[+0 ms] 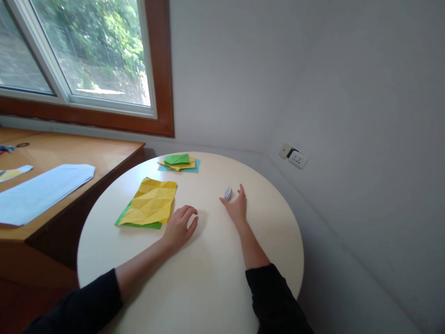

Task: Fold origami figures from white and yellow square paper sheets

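A small folded white paper piece (227, 193) stands on the round white table. Around it my right hand (238, 205) is spread, thumb at its near left and fingers to its right; whether the thumb touches it I cannot tell. My left hand (181, 225) hovers or rests at the table's middle, fingers curved and apart from the thumb, with nothing between them. Just left of that hand lies a creased yellow paper sheet (149, 202), on top of a green sheet (153, 226) whose edges show.
Farther back on the round table (208, 287) is a small pile of folded green paper (177, 159), with yellow and blue paper under it. A wooden desk (114, 148) at the left bears a white sheet (48, 192) and scissors (22, 145). Walls border the right side.
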Demonstrator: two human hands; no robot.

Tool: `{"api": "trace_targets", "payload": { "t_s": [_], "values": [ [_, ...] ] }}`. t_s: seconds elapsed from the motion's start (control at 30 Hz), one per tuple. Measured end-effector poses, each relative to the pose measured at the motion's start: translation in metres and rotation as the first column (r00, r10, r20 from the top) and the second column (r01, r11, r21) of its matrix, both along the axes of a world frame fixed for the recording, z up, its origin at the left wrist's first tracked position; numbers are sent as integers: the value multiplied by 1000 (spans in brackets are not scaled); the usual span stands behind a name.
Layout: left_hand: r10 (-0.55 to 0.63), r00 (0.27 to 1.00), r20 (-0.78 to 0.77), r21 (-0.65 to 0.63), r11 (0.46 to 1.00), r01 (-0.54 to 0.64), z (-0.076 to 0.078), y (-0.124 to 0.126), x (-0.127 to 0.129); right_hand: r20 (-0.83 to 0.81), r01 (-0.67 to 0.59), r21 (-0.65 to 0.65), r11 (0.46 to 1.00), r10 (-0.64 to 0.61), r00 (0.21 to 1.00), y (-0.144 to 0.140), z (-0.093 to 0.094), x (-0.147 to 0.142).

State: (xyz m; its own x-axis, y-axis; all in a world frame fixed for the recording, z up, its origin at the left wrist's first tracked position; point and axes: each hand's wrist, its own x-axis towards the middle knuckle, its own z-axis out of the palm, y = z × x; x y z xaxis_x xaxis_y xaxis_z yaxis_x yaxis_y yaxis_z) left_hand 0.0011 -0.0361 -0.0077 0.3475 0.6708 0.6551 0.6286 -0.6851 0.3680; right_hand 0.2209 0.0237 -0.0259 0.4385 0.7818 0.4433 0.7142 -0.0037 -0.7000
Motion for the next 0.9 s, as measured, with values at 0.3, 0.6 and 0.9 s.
{"api": "trace_targets", "payload": {
  "t_s": [0.3,0.6,0.9],
  "values": [
    [97,914,395,-422,903,87,-9,52,36,-4,-27,-137,990,26,1000,17,-4,3],
    [99,845,525,-524,821,229,-17,62,31,-97,-196,17,981,196,976,15,-6,-11],
    [-22,840,542,-484,809,334,-23,64,29,-228,-515,140,846,533,815,-15,-6,-53]
  ]
}}
